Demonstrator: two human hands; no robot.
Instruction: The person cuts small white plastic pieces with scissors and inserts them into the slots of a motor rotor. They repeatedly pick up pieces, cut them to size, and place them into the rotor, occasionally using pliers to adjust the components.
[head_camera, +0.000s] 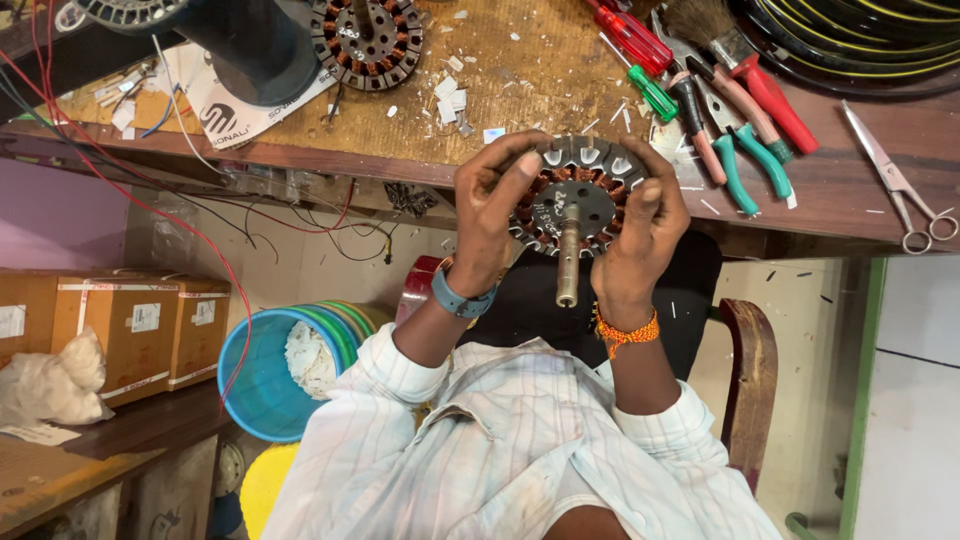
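Cluttered and scarred, the wooden workbench (520, 70) runs across the top of the head view, littered with white scraps. Both hands hold one motor stator (577, 205) over the bench's front edge, its steel shaft (568, 265) pointing back toward the person. The left hand (492, 215) curls its fingers (515, 150) over the stator's rim; the right hand (640, 235) clamps the opposite side (thumb pressed on the copper windings). A second stator (366, 40) lies further up the bench, with screwdrivers (635, 45), pliers (735, 145) and scissors (900, 190) at right.
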